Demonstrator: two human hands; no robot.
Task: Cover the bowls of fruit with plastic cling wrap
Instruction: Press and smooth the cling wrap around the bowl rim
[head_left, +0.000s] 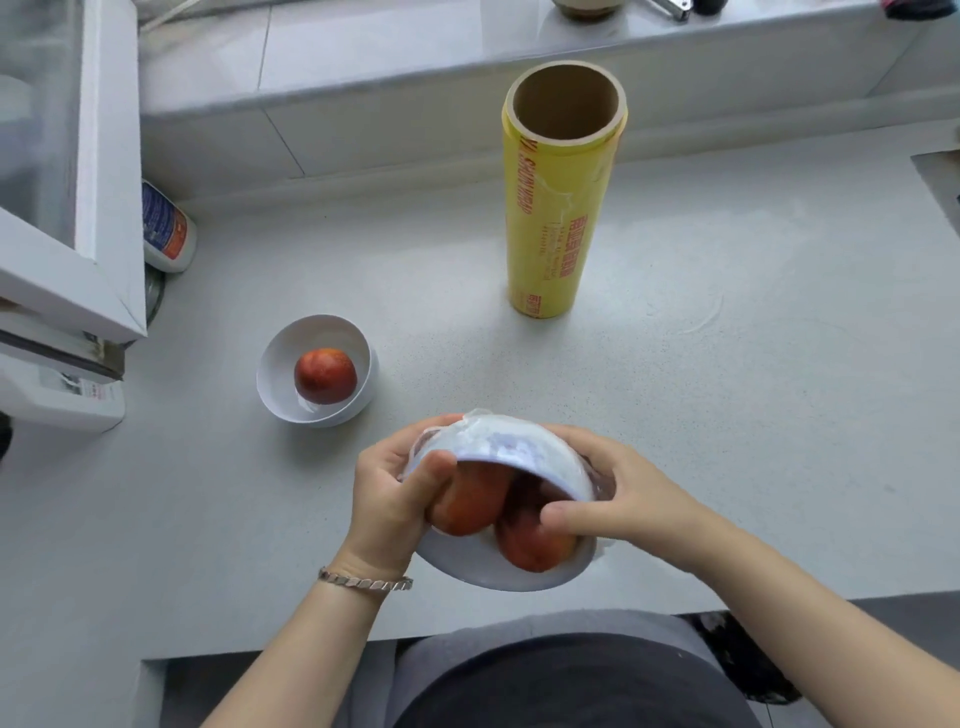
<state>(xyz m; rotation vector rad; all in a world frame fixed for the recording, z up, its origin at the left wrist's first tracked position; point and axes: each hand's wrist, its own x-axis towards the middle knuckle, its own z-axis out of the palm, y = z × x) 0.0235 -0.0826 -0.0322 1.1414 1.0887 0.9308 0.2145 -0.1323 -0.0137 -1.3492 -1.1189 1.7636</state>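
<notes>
**Wrapping in progress:** A person at a pale kitchen counter (727, 415) holds a white bowl (467, 566) w/ both hands, tipped so its mouth faces the camera. This bowl is well in front of the upright yellow cling-wrap roll (558, 208), on the camera side & slightly left of it. Two red-orange fruits (467, 504) lie inside, pressed against clear film (498, 441) stretched over the mouth & bunched over the far outer wall.

The L hand (395, 493) grasps the bowl's left edge, fingers curled behind it, thumb pressing the film over one fruit. A silver bracelet (363, 582) circles that wrist. The R hand (618, 493) grasps the right edge, fingers round the back, thumb laid across the film by the other fruit.

A 2nd white bowl (280, 384) rests on the counter, left of the roll & nearer the camera, apart from the held bowl. One red fruit (325, 375) sits in it; whether film covers it can't be told.

The roll stands on end, cardboard core open at top, red print down its side, a loose edge of film clinging to it. Far left of the roll, a white bottle (166, 228) w/ blue & orange label leans beside a white-framed unit (111, 234). Behind the roll runs a pale tiled ledge (415, 57).
</notes>
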